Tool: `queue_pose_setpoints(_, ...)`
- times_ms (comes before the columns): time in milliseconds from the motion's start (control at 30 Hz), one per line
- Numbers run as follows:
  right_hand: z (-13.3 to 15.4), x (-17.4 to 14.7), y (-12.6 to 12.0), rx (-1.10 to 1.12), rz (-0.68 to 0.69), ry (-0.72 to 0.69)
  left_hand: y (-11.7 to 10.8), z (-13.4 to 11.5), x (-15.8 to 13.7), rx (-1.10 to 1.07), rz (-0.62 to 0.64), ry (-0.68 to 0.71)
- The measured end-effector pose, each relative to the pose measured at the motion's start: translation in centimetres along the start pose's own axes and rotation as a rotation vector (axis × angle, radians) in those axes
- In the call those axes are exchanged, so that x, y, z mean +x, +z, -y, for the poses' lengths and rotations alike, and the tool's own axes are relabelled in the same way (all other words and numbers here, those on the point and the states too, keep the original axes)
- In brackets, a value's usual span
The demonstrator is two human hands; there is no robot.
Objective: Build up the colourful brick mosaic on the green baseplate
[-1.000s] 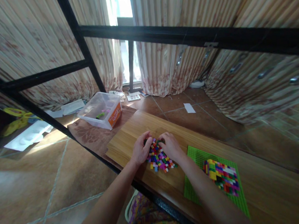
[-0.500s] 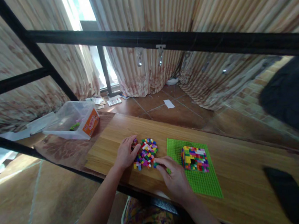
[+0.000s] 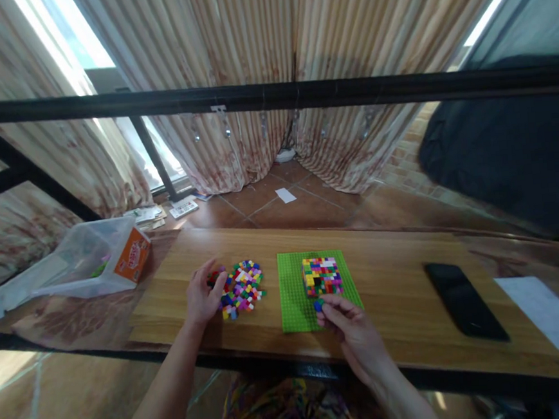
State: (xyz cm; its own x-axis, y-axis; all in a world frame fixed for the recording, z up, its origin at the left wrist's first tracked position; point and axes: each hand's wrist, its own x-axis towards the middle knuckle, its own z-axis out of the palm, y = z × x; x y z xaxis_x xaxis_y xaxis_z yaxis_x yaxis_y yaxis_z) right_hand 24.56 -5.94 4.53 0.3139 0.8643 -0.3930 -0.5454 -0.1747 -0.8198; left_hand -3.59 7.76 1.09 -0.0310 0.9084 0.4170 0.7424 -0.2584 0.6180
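Between the thumb and fingers of my right hand (image 3: 349, 323) is a small blue toy brick (image 3: 318, 305), held over the near part of a green baseplate (image 3: 292, 299). Just beyond it, a block of many-coloured bricks (image 3: 322, 274) stands on the plate, with a dark gap in its top near the left. My left hand (image 3: 205, 294) rests with fingers apart at the left side of a loose pile of coloured bricks (image 3: 242, 287). Its fingertips partly cover that edge of the pile, and I see nothing gripped in it.
A clear plastic box (image 3: 94, 256) with an orange label stands left of the wooden table (image 3: 385, 259). On the right lie a black phone (image 3: 465, 299) and a white sheet (image 3: 551, 314). A black metal bar (image 3: 261, 96) crosses in front of the curtains (image 3: 232, 39).
My right hand has moved from the loose pile to the baseplate, carrying the blue brick. My left hand stays beside the pile. The view has turned to the right.
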Motion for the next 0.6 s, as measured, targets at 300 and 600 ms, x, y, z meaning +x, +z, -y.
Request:
queue_pose_setpoints(300,-1.1,-1.4,0.5,-0.033,0.034,-0.067,0.9,-11.8,-8.8,-0.442,0.272,-0.047)
queue_pose_setpoints(600,-2.3,-3.3,0.7,-0.165,0.101,-0.082,2.2,-15.1,-11.1,-0.710,0.558,-0.247)
